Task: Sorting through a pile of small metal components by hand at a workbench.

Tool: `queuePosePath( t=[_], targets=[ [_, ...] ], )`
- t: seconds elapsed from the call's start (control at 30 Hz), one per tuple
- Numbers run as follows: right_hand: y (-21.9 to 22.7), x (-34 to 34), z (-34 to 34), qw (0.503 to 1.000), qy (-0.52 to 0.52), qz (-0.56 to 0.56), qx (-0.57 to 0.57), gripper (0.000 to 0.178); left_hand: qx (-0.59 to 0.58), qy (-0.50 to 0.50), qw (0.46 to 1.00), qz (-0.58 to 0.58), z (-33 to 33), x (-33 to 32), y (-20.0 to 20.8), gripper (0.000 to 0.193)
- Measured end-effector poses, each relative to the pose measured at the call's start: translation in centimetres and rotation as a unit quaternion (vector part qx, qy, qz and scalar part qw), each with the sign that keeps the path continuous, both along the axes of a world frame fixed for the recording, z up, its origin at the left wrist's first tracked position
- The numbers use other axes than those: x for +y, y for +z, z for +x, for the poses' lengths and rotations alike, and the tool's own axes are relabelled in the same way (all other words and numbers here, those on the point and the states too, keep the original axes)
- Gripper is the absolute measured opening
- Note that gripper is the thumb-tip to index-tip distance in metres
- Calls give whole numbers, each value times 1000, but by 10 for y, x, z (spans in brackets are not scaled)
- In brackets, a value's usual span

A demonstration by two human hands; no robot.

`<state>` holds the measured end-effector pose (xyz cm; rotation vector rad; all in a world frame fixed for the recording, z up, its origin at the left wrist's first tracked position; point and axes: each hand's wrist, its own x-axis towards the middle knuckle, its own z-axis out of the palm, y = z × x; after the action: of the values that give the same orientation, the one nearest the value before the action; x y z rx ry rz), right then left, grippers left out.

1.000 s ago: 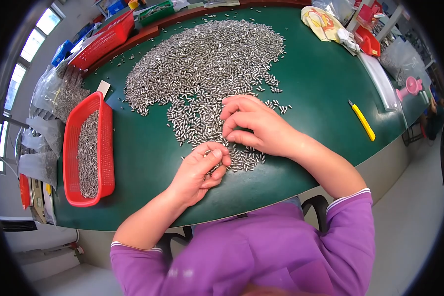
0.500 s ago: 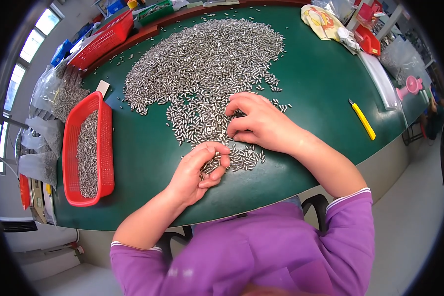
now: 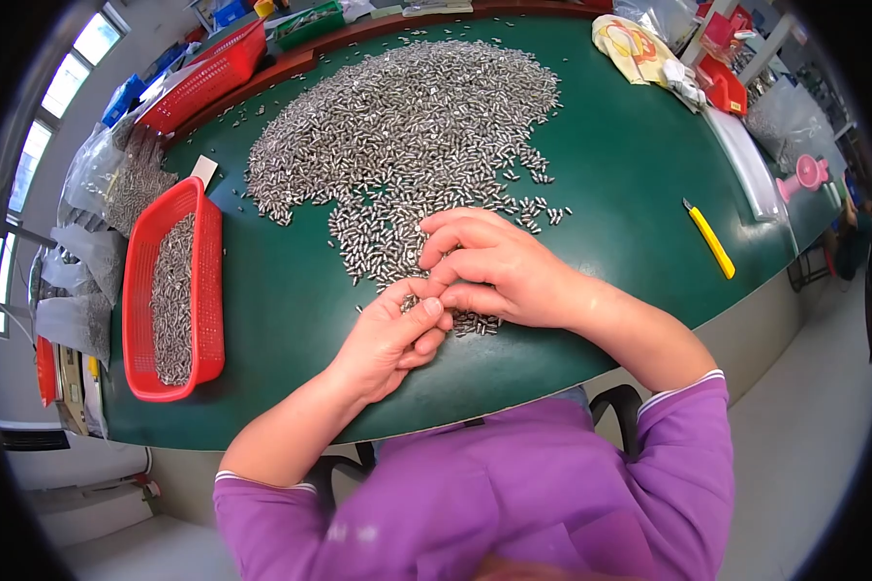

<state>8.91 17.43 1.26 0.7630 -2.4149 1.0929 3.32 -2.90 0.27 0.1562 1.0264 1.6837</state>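
Note:
A broad heap of small silver metal pins (image 3: 407,126) with narrowed ends lies on the green tabletop (image 3: 630,194), trailing down to my hands. My left hand (image 3: 383,339) is curled palm-up near the table's front edge, closed around several of these pins; a few show between thumb and fingers. My right hand (image 3: 504,271) reaches in from the right over the heap's near end. Its bent fingers and thumb meet the left hand's fingertips, and whatever they pinch is hidden. A small cluster of pins lies under the right hand.
On the left stands a red perforated basket (image 3: 213,290) partly filled with pins, beside clear bags (image 3: 77,290). A yellow utility knife (image 3: 712,242) lies at right. Farther back are a printed cloth bag (image 3: 632,50), another red basket (image 3: 213,77) and a green tray (image 3: 308,24).
My right hand has moved toward me and left, from the heap to my left hand's fingertips. The left thumb has closed in over the pins.

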Motion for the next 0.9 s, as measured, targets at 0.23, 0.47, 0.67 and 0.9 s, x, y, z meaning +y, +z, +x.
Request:
queuePosePath(
  t=[0.23, 0.47, 0.67, 0.9],
  targets=[
    [-3, 26, -3, 977, -191, 90, 1, 14, -14, -5, 1000, 21, -4, -1, 0, 17],
    [-13, 26, -7, 972, -182, 148, -15, 13, 6, 6, 1000, 0, -2, 1, 0, 24],
    [-13, 18, -6, 973, -164, 160, 10, 14, 10, 7, 1000, 23, -2, -1, -6, 20],
    [0, 0, 3, 982, 24, -104, -155, 10, 1, 31, 999, 9, 0, 1, 0, 13]
  ],
)
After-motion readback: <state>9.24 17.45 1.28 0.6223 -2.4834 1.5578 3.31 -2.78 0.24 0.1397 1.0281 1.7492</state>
